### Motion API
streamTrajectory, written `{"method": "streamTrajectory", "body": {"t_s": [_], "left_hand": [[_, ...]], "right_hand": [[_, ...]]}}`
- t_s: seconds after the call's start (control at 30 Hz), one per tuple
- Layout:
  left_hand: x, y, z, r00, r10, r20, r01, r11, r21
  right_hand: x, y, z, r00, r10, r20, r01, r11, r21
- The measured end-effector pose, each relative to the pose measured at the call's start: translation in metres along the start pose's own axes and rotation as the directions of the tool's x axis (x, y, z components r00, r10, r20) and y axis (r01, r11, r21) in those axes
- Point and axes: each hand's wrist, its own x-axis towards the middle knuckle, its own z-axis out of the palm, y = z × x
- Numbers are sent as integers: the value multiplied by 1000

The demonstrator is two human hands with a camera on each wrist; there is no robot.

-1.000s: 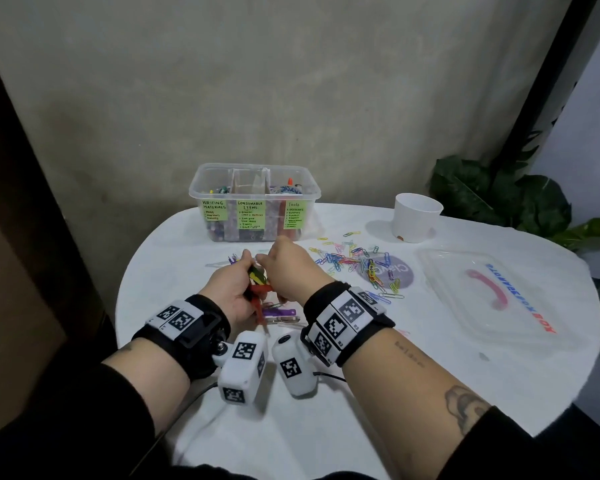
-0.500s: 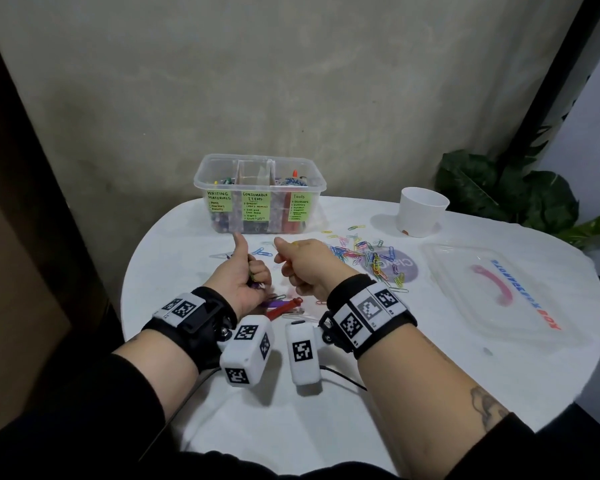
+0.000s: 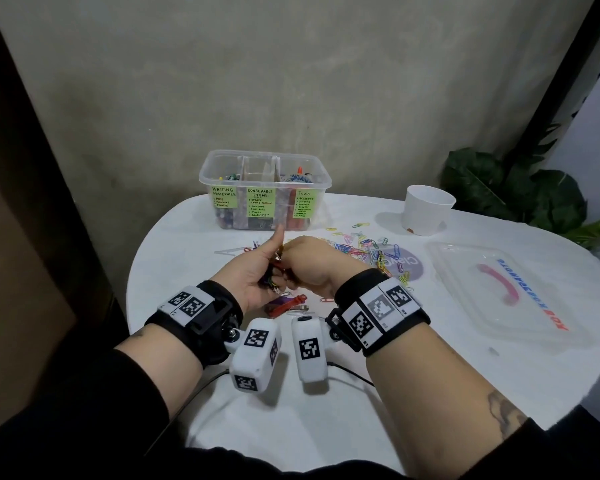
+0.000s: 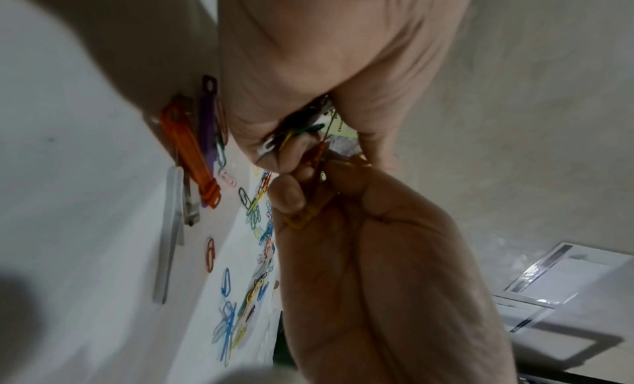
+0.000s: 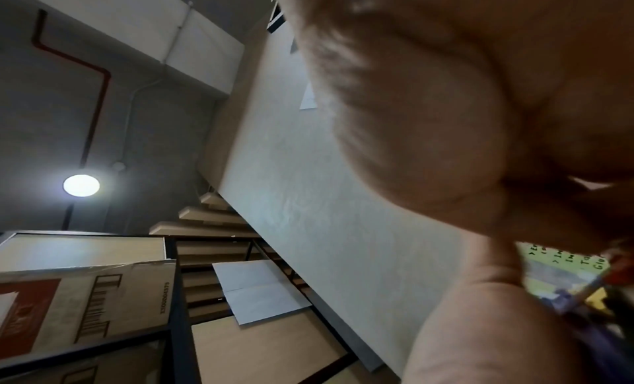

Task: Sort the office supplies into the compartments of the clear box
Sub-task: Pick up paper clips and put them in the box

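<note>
Two hands meet above the near middle of the round table [image 3: 430,393]: our left hand [image 3: 257,282] curls round a small bundle of coloured paper clips [image 4: 298,134], thumb raised, and our right hand [image 3: 312,265] pinches a yellow clip [image 4: 301,217] at its fingertips, pressed right against that bundle. The clear box [image 3: 265,190] stands at the far edge, its three compartments labelled, well apart from our hands. Most loose clips [image 3: 364,245] still lie scattered toward the right of the middle, near the white cup [image 3: 426,209]; the orange cutter [image 4: 187,151] and the purple one [image 4: 207,113] lie just below our hands, at the near side.

We judge the risk to lie in the handover: the clips are thin and slick, the bundle sits loosely in the left fingers, and pushing one more in could spring others out onto the table. Hooked clips could also tangle, so that one drags its neighbours along when we tip them into the box
</note>
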Motion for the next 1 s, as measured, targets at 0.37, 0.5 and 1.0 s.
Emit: {"method": "streamTrajectory", "body": {"t_s": [0.37, 0.5, 1.0], "left_hand": [[-2, -3, 3, 1000, 8, 28, -6, 998, -67], [-3, -1, 1, 998, 17, 63, -17, 1000, -9], [-6, 25, -14, 963, 202, 177, -186, 24, 982]], "right_hand": [[4, 4, -4, 963, -80, -257, 90, 995, 30], [3, 4, -7, 963, -114, -244, 133, 989, 61], [-3, 15, -39, 997, 80, -10, -59, 644, -762]]}}
